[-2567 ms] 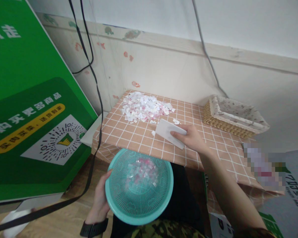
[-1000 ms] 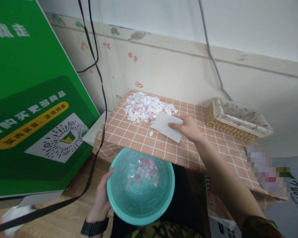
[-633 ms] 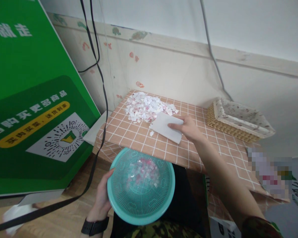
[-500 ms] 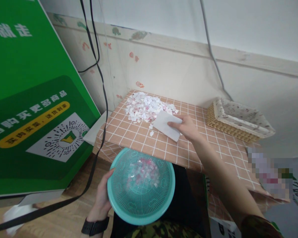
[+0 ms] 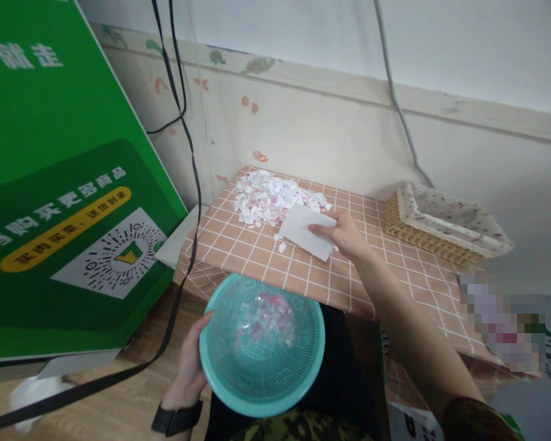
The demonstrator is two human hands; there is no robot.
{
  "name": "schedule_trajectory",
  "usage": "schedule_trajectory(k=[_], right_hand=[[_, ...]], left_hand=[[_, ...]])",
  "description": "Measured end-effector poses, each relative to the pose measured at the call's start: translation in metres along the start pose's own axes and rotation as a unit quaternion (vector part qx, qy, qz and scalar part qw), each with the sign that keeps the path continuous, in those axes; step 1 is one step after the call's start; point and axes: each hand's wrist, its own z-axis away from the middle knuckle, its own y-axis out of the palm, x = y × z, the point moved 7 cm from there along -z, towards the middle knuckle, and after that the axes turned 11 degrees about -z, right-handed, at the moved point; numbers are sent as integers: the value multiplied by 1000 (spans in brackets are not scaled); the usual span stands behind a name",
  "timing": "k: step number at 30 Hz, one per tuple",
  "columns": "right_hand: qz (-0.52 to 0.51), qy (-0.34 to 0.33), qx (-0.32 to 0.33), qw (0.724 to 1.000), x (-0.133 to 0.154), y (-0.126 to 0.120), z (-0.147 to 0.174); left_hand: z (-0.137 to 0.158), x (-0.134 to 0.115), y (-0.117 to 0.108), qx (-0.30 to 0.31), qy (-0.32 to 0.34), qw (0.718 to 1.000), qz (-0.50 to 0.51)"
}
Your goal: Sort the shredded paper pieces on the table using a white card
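Note:
My left hand (image 5: pixel 193 355) grips the left rim of a turquoise plastic colander (image 5: pixel 298 383), held below the table's front edge. A clear bag-like item with small pink and white pieces (image 5: pixel 269 321) shows in or through the colander; I cannot tell which. Between the thumb and fingers of my right hand (image 5: pixel 344 234) is a flat white card (image 5: pixel 305 229), tilted low over the tabletop. Its far edge meets a heap of small white and pink paper scraps (image 5: pixel 270 196). A few loose scraps (image 5: pixel 281 247) lie just left of the card.
A brown checked cloth (image 5: pixel 239 254) covers the table against the wall. A lined wicker basket (image 5: pixel 434 236) stands at the right. The large green sign (image 5: pixel 68 122) fills the left, with a black strap (image 5: pixel 169 324) hanging before it.
The card in my right hand has shifted very slightly left toward the scraps. The left hand and colander hold nearly the same place; the view has moved a little.

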Motion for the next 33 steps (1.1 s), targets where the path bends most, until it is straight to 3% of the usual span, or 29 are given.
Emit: schedule_trajectory(k=[6, 11, 21, 30, 33], right_hand=[[0, 0, 20, 1000, -2, -2, 2], [30, -12, -26, 999, 7, -12, 3], [136, -73, 16, 988, 29, 3, 17], [142, -80, 14, 986, 21, 12, 12], [118, -71, 46, 989, 21, 16, 16]], left_hand=[[-1, 0, -2, 6, 2, 1000, 7], [-1, 0, -1, 9, -1, 1000, 6], [-2, 1, 0, 13, 2, 1000, 6], [2, 1, 4, 21, -6, 1000, 14], [2, 0, 4, 24, -2, 1000, 17]])
